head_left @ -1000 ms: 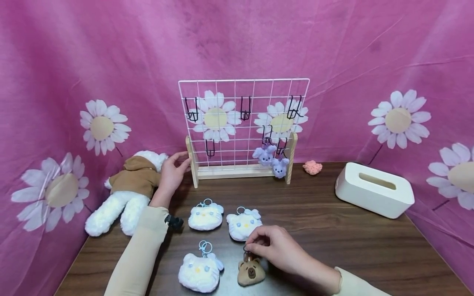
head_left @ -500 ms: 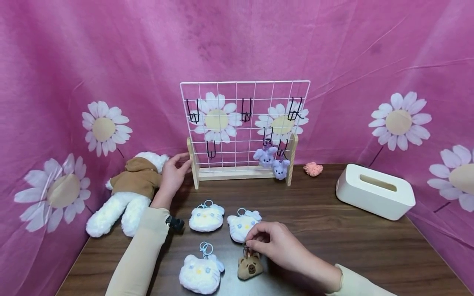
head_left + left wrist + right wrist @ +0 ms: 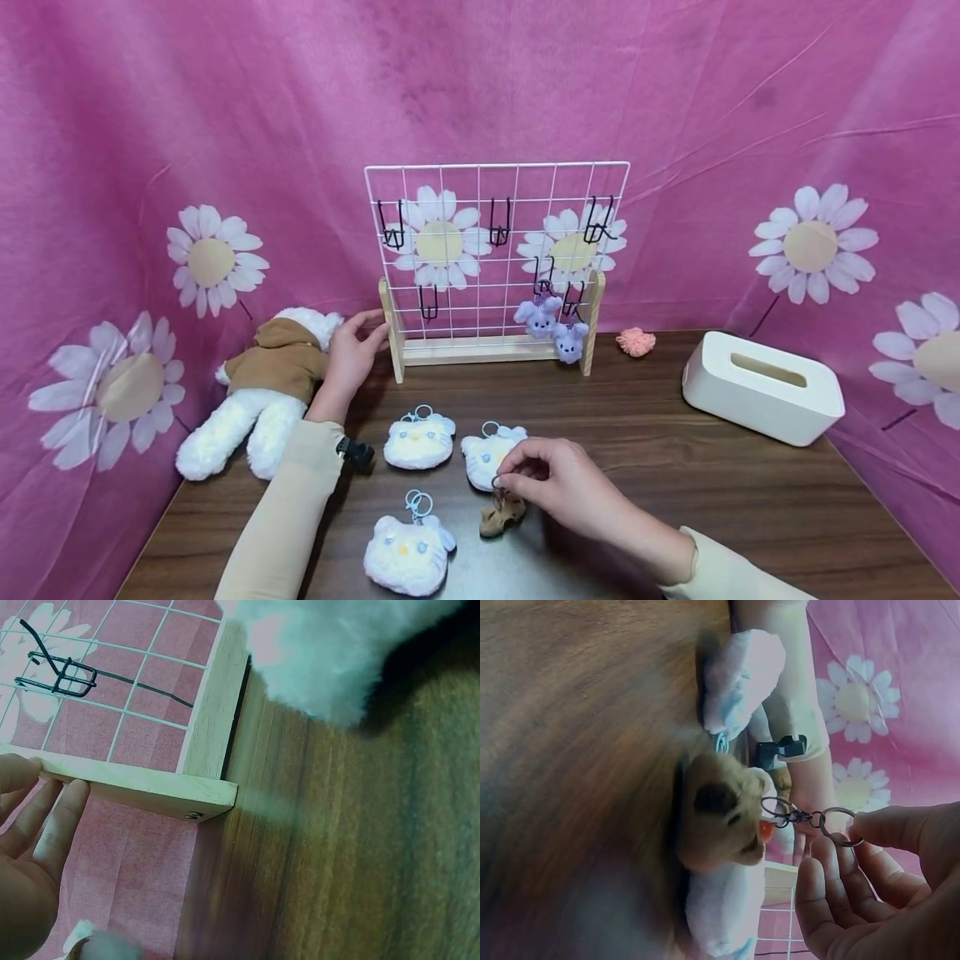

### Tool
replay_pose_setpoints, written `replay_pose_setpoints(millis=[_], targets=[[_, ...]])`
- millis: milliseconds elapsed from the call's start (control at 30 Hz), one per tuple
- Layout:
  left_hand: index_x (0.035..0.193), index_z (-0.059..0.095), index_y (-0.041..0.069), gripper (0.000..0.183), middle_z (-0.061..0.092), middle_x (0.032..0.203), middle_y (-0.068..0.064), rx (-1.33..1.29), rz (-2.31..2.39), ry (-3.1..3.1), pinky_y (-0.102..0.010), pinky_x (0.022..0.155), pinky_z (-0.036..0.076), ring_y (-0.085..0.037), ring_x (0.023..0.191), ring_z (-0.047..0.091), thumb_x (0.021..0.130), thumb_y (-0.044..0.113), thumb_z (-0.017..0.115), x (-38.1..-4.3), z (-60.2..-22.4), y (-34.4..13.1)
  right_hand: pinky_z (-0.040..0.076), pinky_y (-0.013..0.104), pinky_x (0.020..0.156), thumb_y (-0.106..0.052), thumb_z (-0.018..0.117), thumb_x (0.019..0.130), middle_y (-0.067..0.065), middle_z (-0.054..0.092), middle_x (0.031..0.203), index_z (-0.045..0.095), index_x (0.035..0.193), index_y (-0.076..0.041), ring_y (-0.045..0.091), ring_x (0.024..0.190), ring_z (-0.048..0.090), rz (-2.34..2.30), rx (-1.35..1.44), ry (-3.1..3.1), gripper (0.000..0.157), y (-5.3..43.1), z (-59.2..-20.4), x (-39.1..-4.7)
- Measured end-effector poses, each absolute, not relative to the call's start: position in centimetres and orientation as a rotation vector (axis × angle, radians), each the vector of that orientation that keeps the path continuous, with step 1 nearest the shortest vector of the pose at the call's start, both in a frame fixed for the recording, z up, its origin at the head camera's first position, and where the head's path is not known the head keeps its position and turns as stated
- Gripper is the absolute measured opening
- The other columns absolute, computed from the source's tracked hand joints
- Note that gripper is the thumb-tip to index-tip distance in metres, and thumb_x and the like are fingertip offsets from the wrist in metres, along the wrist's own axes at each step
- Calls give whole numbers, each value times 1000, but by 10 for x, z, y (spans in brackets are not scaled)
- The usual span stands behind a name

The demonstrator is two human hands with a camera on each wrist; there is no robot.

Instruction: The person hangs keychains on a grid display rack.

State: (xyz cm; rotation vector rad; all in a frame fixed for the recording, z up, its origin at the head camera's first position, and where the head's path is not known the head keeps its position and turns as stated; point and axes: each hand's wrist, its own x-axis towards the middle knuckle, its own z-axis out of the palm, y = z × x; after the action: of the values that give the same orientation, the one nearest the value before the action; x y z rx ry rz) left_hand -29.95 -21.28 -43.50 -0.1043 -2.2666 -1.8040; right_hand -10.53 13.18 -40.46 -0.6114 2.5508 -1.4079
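Observation:
My right hand (image 3: 564,487) pinches the metal ring (image 3: 841,827) of a brown capybara plush keychain (image 3: 714,814) between thumb and finger. In the head view the plush tilts below the fingertips, its face turned from sight, close over the table. A white cat-face plush keychain (image 3: 480,463) is just behind it, partly covered by the hand. Two more white cat plush keychains (image 3: 408,560) lie to the left. My left hand (image 3: 352,357) touches the left wooden post (image 3: 392,333) of a white wire grid rack (image 3: 457,312), its extended fingertips against the outer side (image 3: 135,780).
Black hooks (image 3: 498,223) are fixed on the grid; two purple plush keychains (image 3: 570,342) hang at its lower right. A white plush toy in a brown hoodie (image 3: 277,367) lies left, beside the forearm. A coral yarn piece (image 3: 635,342) and a white tissue box (image 3: 761,387) stand right.
The right hand has risen slightly with the capybara keychain, which has moved away from me and tipped so its face no longer shows in the head view. The left hand stays at the post.

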Motion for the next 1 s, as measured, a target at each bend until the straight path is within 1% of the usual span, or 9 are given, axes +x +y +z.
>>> replay_pose_setpoints(millis=[100,167,367,467,567,733,800,900,1000], targets=[[147,67,-7,38,71,141,-34,-107,-1805,-2263,-16,92,70,-40,122,72,112,8,68,-299,-435,-213,60,17,70,-18,85,100,-10,77,88,82,95,-26,-2,80,66,-1406,-615,2563,9,131,-402,-106],[147,67,-7,38,71,141,-33,-107,-1798,-2265,-15,92,70,-37,120,73,112,8,68,-299,-435,-213,60,17,71,-17,84,100,-10,77,88,82,95,-24,-2,80,66,-1404,-615,2568,9,131,-401,-107],[147,67,-6,38,71,141,-32,-109,-1768,-2277,-15,92,70,-9,105,72,112,9,68,-300,-435,-213,61,17,72,-18,83,100,-10,78,89,84,98,-20,-2,81,67,-1397,-615,2582,3,129,-396,-109],[147,67,-6,37,72,140,-31,-110,-1769,-2274,-15,91,71,-2,101,70,112,8,68,-301,-435,-214,62,17,73,-21,83,101,-10,79,90,84,100,-19,-1,81,68,-1400,-613,2581,3,128,-394,-110],[146,67,-6,37,72,140,-31,-112,-1765,-2276,-15,91,71,-7,104,71,112,7,68,-302,-435,-213,63,17,73,-22,83,101,-10,79,92,84,100,-19,-1,82,69,-1409,-612,2580,4,126,-392,-111],[147,67,-6,37,71,141,-32,-107,-1775,-2271,-17,94,71,-32,119,73,113,7,67,-300,-435,-212,64,18,72,-20,83,101,-7,79,92,83,100,-17,0,82,69,-1426,-610,2578,2,122,-388,-111],[148,66,-6,38,71,142,-32,-105,-1783,-2269,-19,95,71,-39,123,72,113,7,67,-299,-434,-212,64,18,71,-17,82,101,-6,79,92,83,100,-17,1,81,68,-1437,-609,2573,2,120,-386,-112],[149,66,-6,38,71,143,-32,-103,-1781,-2276,-23,98,71,-42,126,71,113,7,67,-297,-434,-212,64,18,70,-17,82,102,-5,79,93,83,100,-17,1,81,68,-1453,-600,2567,3,117,-384,-115],[148,67,-6,38,71,142,-32,-103,-1767,-2282,-28,101,71,-39,125,71,113,7,67,-298,-434,-212,62,17,71,-20,82,103,-5,80,94,84,101,-17,2,82,68,-1459,-591,2569,4,112,-381,-119]])
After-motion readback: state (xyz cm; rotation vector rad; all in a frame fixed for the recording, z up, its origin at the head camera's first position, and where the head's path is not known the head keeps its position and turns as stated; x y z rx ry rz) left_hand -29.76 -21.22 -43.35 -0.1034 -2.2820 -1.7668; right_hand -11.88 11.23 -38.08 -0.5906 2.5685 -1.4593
